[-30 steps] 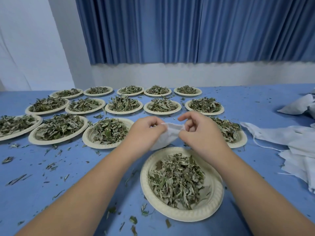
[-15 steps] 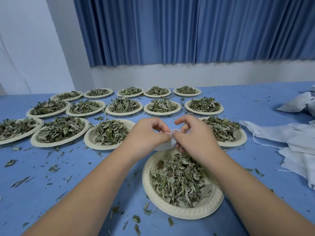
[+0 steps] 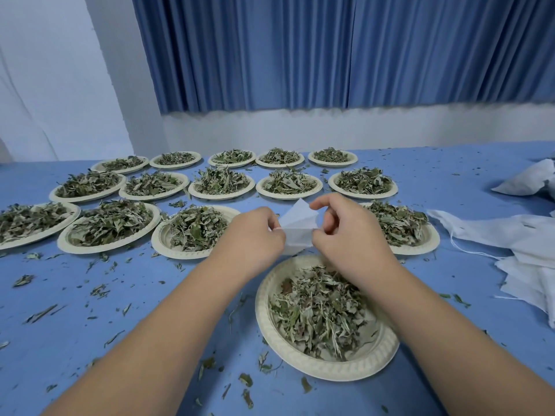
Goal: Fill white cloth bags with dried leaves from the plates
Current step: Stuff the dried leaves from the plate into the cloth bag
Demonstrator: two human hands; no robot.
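A small white cloth bag (image 3: pixel 297 225) is held up between both hands above the far rim of the nearest plate (image 3: pixel 327 366). My left hand (image 3: pixel 253 232) pinches the bag's left edge. My right hand (image 3: pixel 342 232) pinches its right edge and top with curled fingers. The nearest plate is cream-coloured and carries a heap of dried leaves (image 3: pixel 318 307). The lower part of the bag is hidden behind my hands.
Several more plates of dried leaves (image 3: pixel 195 226) stand in three rows across the blue table (image 3: pixel 90 325). A pile of flat white cloth bags (image 3: pixel 528 247) lies at the right, with a stuffed bag (image 3: pixel 525 183) behind it. Loose leaf bits litter the table.
The bag's mouth has been pulled apart: its top edge now stands up between my hands, which have spread slightly and risen.
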